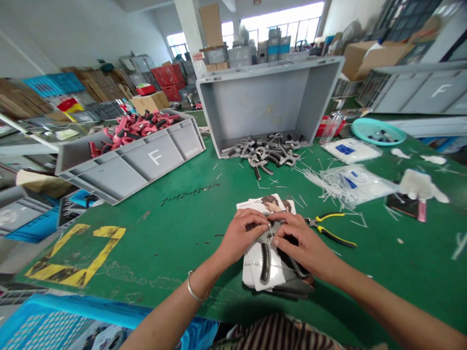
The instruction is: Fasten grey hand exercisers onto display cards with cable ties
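Note:
My left hand and my right hand meet over a grey, clamp-like tool with black handle grips. It lies on printed cards stacked at the table's front. Fingers of both hands are closed round its upper part, which they largely cover. Between the fingertips shows a thin pale strip, seemingly a cable tie; which fingers pinch it I cannot tell. Right of my right hand lie cutting pliers with yellow-black handles. Similar grey tools are heaped at the mouth of a tipped grey crate.
Left, a grey crate holds pink and black tools. Loose white cable ties, bagged ties, a white glove and a turquoise basin occupy the right side. A blue basket stands below the front-left edge.

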The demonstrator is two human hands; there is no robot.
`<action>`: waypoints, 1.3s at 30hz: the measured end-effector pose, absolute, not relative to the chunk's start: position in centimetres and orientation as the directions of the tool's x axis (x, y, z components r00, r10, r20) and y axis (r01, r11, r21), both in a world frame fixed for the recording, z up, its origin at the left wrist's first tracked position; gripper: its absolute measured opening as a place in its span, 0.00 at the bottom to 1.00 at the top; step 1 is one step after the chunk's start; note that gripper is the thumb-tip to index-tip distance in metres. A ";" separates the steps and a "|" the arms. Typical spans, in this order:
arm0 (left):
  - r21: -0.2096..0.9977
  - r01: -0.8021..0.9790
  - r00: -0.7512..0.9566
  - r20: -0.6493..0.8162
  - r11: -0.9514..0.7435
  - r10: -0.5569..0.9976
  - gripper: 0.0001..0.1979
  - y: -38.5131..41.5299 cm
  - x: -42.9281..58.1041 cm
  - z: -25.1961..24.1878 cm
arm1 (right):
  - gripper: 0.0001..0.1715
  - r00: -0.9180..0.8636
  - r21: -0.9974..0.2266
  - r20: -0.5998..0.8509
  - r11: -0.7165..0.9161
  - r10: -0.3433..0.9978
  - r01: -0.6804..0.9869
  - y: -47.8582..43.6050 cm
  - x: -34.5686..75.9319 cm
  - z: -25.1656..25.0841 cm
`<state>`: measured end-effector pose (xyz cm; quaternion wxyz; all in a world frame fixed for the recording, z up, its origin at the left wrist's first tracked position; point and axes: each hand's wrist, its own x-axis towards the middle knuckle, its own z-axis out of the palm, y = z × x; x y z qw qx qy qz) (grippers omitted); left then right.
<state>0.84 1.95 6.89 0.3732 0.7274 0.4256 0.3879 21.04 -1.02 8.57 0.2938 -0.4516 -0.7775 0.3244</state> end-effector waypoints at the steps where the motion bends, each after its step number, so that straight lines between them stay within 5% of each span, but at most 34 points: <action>1: 0.873 0.332 0.337 0.245 -0.358 0.909 0.03 1.9 0.9 6.9 | 0.11 -0.423 -0.769 0.166 0.385 0.891 0.510 -1.0 21.0 8.6; 11: 0.889 0.304 0.367 0.223 -0.343 0.903 0.08 1.6 0.3 7.0 | 0.12 -0.358 -0.779 0.211 0.377 0.910 0.500 0.2 19.9 8.4; 18: 0.930 0.284 0.236 0.168 -0.233 0.957 0.07 2.1 1.2 7.9 | 0.09 -0.384 -0.742 0.264 0.441 0.885 0.504 -0.4 19.9 7.6; 20: 0.857 0.366 0.245 0.288 -0.363 0.926 0.07 0.8 1.7 8.5 | 0.10 -0.330 -0.755 0.250 0.397 0.910 0.522 -0.6 19.7 7.5; 23: 0.576 0.486 0.451 0.479 -0.658 0.753 0.07 -1.9 2.0 9.0 | 0.10 -0.255 -0.770 0.261 0.360 0.931 0.526 -0.6 19.2 7.3; 26: 0.311 0.473 0.693 0.447 -0.824 0.566 0.09 -3.7 1.5 8.6 | 0.09 -0.233 -0.768 0.296 0.376 0.926 0.519 -0.6 18.8 6.9; 31: 0.521 0.494 0.508 0.477 -0.696 0.717 0.05 -3.5 0.9 8.3 | 0.05 -0.217 -0.776 0.294 0.365 0.931 0.514 -0.6 18.3 6.6; 36: 0.422 0.560 0.604 0.381 -0.713 0.700 0.06 -5.0 1.2 7.9 | 0.04 -0.303 -0.727 0.306 0.427 0.903 0.537 -0.6 19.4 7.7; 39: 0.442 0.741 0.395 0.321 -0.505 0.861 0.27 -6.6 -0.1 7.4 | 0.04 -0.434 -0.617 0.276 0.504 0.858 0.604 -2.1 20.5 9.1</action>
